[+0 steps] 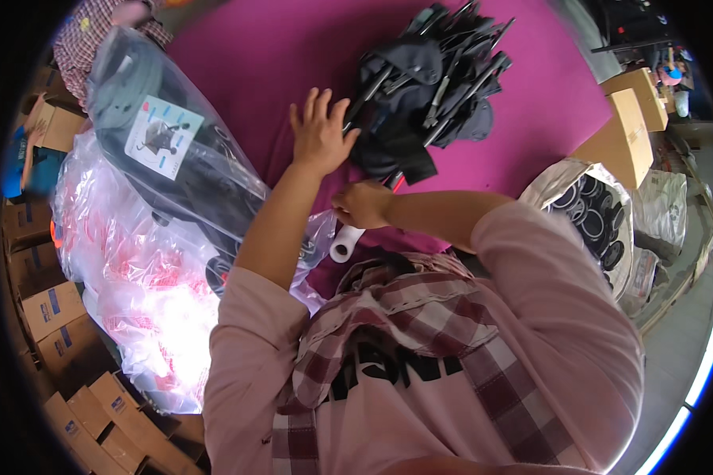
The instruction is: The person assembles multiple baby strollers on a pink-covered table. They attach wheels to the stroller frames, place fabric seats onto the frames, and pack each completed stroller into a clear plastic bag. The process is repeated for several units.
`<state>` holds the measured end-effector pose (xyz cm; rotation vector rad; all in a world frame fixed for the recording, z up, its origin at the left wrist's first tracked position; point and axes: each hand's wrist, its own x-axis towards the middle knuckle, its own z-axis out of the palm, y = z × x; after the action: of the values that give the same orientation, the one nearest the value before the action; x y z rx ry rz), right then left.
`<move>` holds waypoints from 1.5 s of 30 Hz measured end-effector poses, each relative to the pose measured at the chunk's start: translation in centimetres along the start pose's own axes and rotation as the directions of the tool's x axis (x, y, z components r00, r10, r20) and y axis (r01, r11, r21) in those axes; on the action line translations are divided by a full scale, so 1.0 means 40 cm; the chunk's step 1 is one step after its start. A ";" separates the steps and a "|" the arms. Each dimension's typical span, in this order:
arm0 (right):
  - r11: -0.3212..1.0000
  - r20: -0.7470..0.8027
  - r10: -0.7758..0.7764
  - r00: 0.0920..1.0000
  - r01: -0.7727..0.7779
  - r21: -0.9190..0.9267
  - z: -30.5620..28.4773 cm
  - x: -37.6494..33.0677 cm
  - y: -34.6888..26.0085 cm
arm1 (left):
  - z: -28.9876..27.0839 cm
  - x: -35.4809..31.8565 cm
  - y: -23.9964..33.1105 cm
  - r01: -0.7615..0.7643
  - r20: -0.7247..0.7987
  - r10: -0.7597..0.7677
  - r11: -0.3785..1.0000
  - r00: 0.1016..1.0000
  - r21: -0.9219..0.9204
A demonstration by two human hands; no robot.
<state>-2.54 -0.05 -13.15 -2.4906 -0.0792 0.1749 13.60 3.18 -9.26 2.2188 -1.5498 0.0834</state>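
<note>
The left hand (322, 136) splays beside a folded black frame (417, 96) on a purple worktop (249, 67) as the right hand (366, 204) curls near a white roll (346, 242), its grip unclear.

Head-worn fisheye, left of a side-by-side pair; looks steeply down from above the wearer's torso (404, 412), slightly forward. Torso very near, filling lower centre; left hand (321, 133) and right hand (364, 204) mid-frame, farther off; purple table (550, 87) beyond, upper centre. Cartons (51, 309) curve along left rim.
</note>
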 end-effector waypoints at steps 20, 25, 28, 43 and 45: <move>0.865 -0.867 0.444 0.226 -0.363 0.348 -0.460 -0.376 0.619 | 0.001 -0.630 0.261 0.418 -0.040 -0.436 0.883 0.899 -0.214; 0.692 -0.814 0.577 0.075 -0.574 0.438 -0.494 -0.382 1.036 | 0.063 -0.575 0.406 0.828 0.129 -0.907 0.298 0.400 -0.474; 0.554 -0.821 0.571 -0.018 -0.730 0.401 -0.522 -0.319 1.132 | 0.119 -0.602 0.389 0.788 0.532 -0.839 -0.251 0.112 -0.562; 0.557 -0.446 0.701 0.556 -0.818 -0.144 -0.536 -0.447 1.191 | 0.019 -0.281 0.122 0.662 -0.231 -0.805 0.585 0.547 -0.468; 0.577 -0.397 0.756 0.521 -0.816 0.027 -0.485 -0.478 1.051 | 0.063 -0.360 0.142 0.584 -0.143 -0.761 0.590 0.633 -0.558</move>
<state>-18.04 -47.02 -21.10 -2.4762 1.2918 0.0631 2.59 13.31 -13.91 2.0766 -0.3528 -0.0967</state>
